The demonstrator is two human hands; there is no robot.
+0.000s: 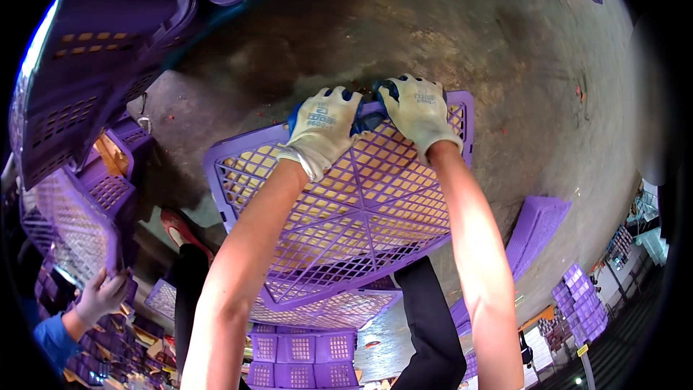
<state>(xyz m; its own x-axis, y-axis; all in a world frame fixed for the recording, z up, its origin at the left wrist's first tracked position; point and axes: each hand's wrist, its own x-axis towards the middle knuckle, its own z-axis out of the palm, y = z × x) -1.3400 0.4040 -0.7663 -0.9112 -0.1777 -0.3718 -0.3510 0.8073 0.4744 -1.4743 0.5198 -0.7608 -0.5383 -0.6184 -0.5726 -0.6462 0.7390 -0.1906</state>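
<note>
A purple plastic lattice crate lid lies in front of me, with yellowish pieces showing through its openings. My left hand, in a white glove with a blue palm, grips the far rim left of its middle, fingers curled over the edge. Close beside it, my right hand wears a matching glove and is closed on the same rim nearer the right corner. Both fingertips are mostly hidden beyond the rim. Below the near edge of the lid, another lattice panel shows between my legs.
Tall purple crates stand at the left. A co-worker's gloved hand holds a purple lattice piece there. On the concrete floor at the right lies a long purple panel. Stacked purple crates are behind my legs.
</note>
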